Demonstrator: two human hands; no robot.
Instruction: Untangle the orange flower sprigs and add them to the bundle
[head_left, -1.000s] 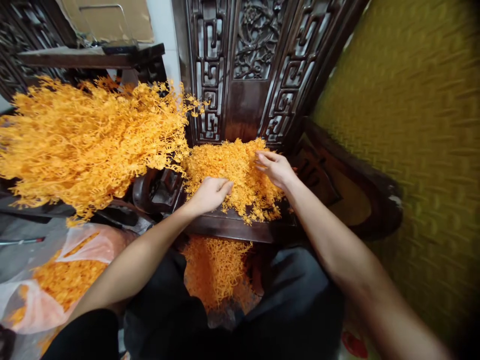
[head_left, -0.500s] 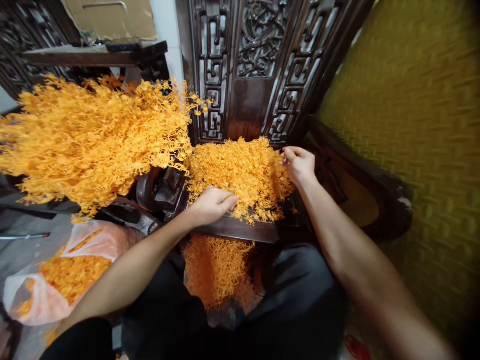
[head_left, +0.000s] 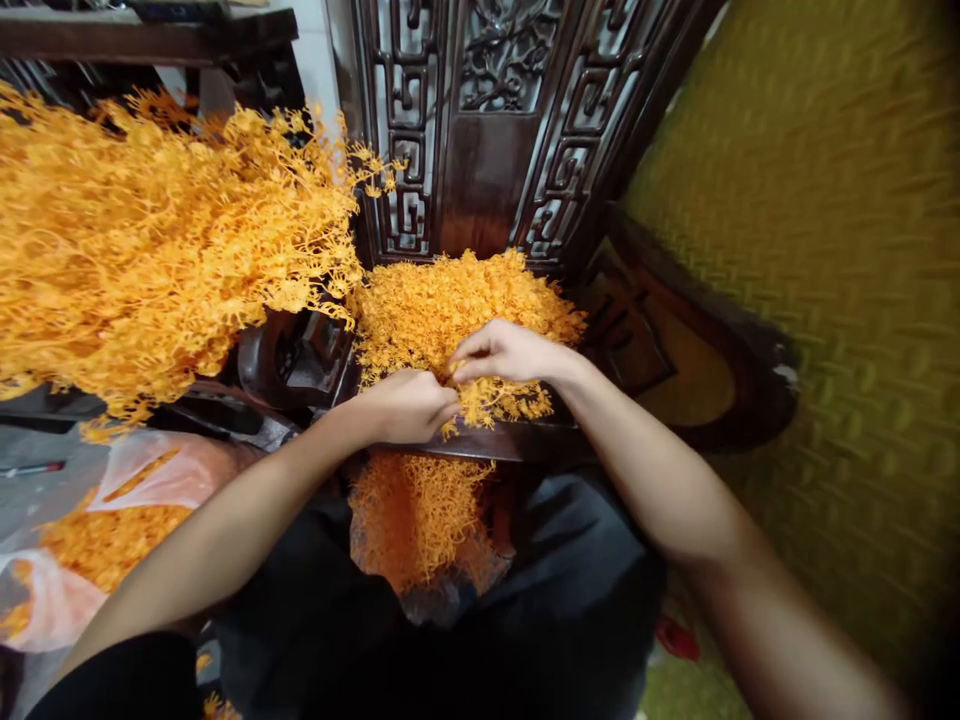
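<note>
Evidently, everything hinges on the orange heap point(head_left: 469, 293) at mid-frame, lying just above both hands in the view and running left to right across the dark wooden seat point(head_left: 517, 441). The right hand point(head_left: 504, 352) is nearer, reaching over the heap's lower right part; its thumb and fingertips almost meet, with orange showing between them, though a firm grip cannot be confirmed. The left hand point(head_left: 409, 405) sits at the heap's lower left edge, fingers curled inward; whether they clasp a stem is hidden. The two hands' fingers come close together, contact uncertain. Limits: the carved backrest point(head_left: 491, 160) above, a large orange bundle point(head_left: 187, 230) at upper left. Open room: mostly toward the viewer, above the dark-clothed legs point(head_left: 585, 560).
</note>
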